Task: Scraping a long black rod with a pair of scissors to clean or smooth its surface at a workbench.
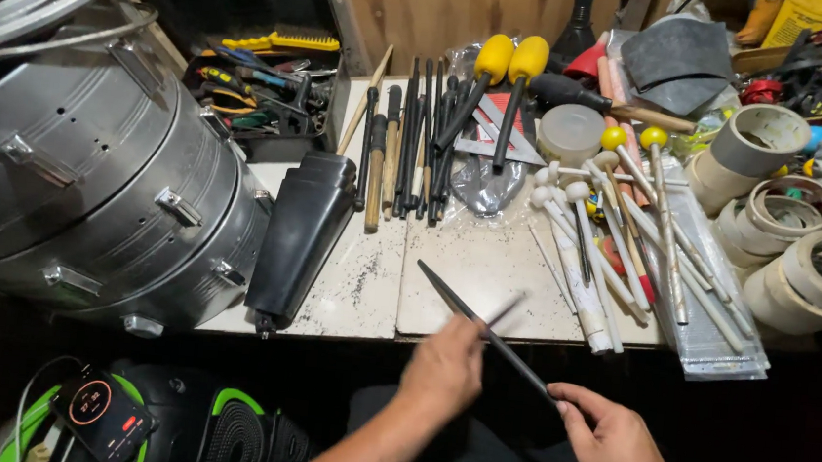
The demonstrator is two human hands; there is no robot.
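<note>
My right hand sits nearest me at about five o'clock, fingers curled and pinching the near end of a thin black stick. The stick runs from that hand up toward eleven o'clock, crossing the table edge, its far tip lying over the pale speckled tabletop. My left hand is just at six o'clock, knuckles up, closed loosely over the middle of the same stick; a second thin stick juts from it toward one o'clock, blurred, so I cannot tell how firmly it is held.

At eight o'clock, low and near me, a phone with a lit screen rests on a black and green bag. Above it, at nine to ten o'clock, a large metal drum lies on its side, with a black cowbell just beside it on the tabletop.

Past my hands at twelve o'clock lies a row of dark sticks, and two yellow-headed mallets are propped across them. At one to two o'clock a heap of white-tipped mallets fans out. Rolls of tape are stacked at three o'clock. Far at eleven o'clock a tray of hand tools sits against the wooden wall.
</note>
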